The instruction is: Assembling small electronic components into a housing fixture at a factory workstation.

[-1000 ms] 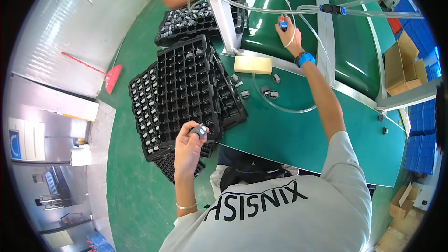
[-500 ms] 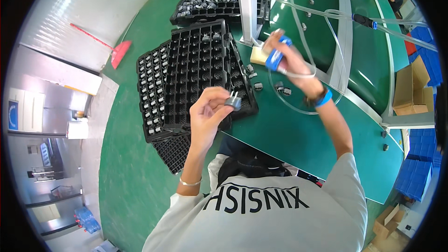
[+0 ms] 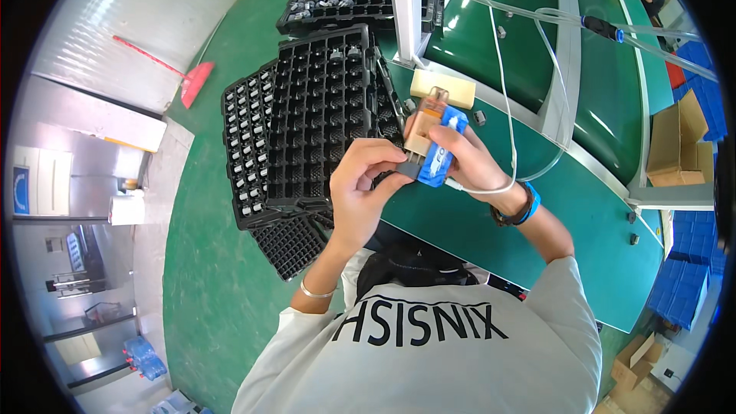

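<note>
1. Where the floor (image 3: pixel 207 276) runs green on the far left, a red broom (image 3: pixel 165 69) lies well away from both hands.
2. Black trays (image 3: pixel 322 115) sit just left of and beyond the left hand, stacked and overlapping; some cells hold small dark parts.
3. Left hand (image 3: pixel 364 188): its grip is pressed together, fingertips pinching a small grey part (image 3: pixel 409 171) at the lower end of the tool.
4. Right hand (image 3: pixel 468 161): its grip is wrapped around a blue-and-amber tool (image 3: pixel 433 142), held above the tabletop (image 3: pixel 537 230) edge, touching the left fingertips.
5. A thin white cable (image 3: pixel 506 107) runs from the right wrist, which wears a blue band (image 3: pixel 529 203), up and away.
6. Beyond the right grip lies a pale block (image 3: pixel 443 88) on the tabletop.
7. Far right, cardboard boxes (image 3: pixel 675 142) and blue crates (image 3: pixel 690 276) stand well apart.
</note>
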`<act>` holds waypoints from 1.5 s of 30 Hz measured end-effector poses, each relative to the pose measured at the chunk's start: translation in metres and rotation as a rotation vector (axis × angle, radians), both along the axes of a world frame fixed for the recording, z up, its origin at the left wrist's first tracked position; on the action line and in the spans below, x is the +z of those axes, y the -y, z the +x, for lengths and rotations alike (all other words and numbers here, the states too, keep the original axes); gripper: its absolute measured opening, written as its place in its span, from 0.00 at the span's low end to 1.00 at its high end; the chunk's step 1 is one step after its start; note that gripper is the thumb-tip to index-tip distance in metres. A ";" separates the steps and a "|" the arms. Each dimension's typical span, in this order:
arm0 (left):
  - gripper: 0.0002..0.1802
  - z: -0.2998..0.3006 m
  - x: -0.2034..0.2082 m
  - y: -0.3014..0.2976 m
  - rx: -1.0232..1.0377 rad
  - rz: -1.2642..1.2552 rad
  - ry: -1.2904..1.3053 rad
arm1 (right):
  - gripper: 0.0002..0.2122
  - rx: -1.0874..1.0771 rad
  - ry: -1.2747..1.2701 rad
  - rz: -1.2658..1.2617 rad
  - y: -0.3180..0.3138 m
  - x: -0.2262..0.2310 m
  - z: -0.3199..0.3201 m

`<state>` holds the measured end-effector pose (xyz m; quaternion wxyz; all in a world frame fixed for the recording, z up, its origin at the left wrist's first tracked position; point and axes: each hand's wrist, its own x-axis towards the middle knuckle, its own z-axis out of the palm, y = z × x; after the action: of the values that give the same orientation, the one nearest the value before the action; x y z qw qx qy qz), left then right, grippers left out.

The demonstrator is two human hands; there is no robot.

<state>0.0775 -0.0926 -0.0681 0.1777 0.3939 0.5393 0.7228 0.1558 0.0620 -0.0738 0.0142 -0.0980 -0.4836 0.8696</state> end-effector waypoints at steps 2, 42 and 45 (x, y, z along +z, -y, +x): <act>0.18 0.004 0.006 -0.002 0.060 -0.039 -0.057 | 0.20 -0.098 -0.097 0.046 0.001 -0.002 0.002; 0.10 -0.165 -0.035 -0.040 -0.261 -0.109 0.503 | 0.21 -0.621 0.002 1.292 -0.112 -0.102 -0.053; 0.10 -0.127 -0.033 -0.015 -0.287 -0.118 0.643 | 0.16 -0.710 -0.081 1.119 -0.132 -0.099 -0.062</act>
<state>-0.0497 -0.0778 -0.1009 0.4606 0.2069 0.4358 0.7451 0.0940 0.1942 -0.1729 0.3669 -0.1966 -0.7997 0.4326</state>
